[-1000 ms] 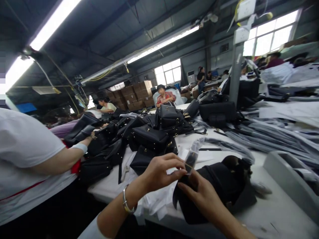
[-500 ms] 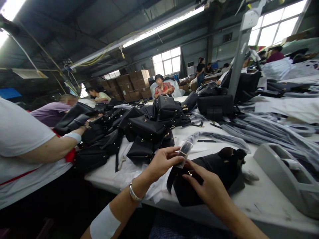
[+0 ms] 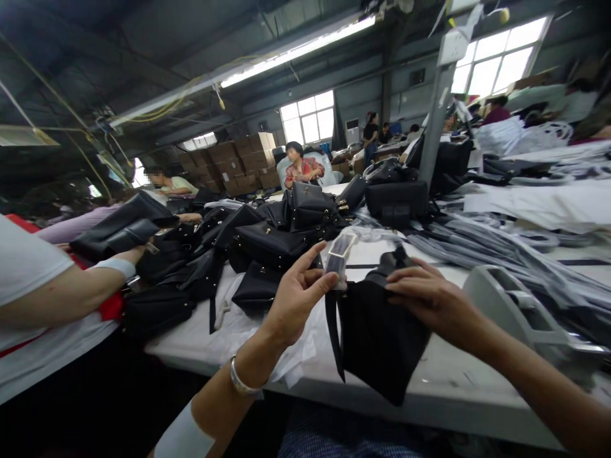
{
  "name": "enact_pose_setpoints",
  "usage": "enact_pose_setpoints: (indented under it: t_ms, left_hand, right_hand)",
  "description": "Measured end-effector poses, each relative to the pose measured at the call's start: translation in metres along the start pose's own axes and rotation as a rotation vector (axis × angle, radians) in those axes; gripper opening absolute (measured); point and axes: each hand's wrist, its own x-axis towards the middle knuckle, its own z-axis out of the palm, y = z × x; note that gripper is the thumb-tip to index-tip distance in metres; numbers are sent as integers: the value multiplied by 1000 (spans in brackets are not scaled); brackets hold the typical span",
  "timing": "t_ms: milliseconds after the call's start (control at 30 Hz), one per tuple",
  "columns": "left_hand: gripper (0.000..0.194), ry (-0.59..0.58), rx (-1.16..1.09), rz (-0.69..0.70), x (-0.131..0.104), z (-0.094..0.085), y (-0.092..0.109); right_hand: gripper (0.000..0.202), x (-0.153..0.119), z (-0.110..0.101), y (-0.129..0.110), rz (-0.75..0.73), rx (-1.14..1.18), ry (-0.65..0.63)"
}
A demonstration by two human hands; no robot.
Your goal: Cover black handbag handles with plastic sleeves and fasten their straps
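Note:
A black handbag (image 3: 382, 337) is held up over the front edge of the white table, its lower corner pointing down. My left hand (image 3: 298, 289) pinches a plastic-wrapped strap (image 3: 338, 257) with a pale metal buckle, just above the bag's left upper corner. On the bag's upper right edge, my right hand (image 3: 432, 299) is closed, fingers over the top. A narrow black strip (image 3: 334, 334) hangs down at the bag's left side. The wrapped strap runs from my left hand behind the bag's top.
Black handbags (image 3: 270, 248) are heaped beyond my left hand. A grey tape dispenser (image 3: 518, 312) stands on the table (image 3: 477, 394) at right. Plastic-wrapped straps (image 3: 449, 248) lie behind it, near a metal post (image 3: 436, 121). At left, a co-worker's arm (image 3: 52, 280) holds another black bag.
My right hand has moved right and up from the buckle area to the bag's upper right edge. The bag has been lifted and turned more upright. My left hand keeps the strap.

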Motion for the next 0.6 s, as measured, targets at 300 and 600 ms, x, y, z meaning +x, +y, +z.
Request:
enact_pose_setpoints:
  t_ms: [300,600]
  left_hand:
    - [99,-148,278,134,-3,61,10]
    - [41,-319,1096,158,49,71,1]
  right_hand:
    - [17,33,-25,44,89,305,-181]
    - [30,-52,-2,7,495,324,222]
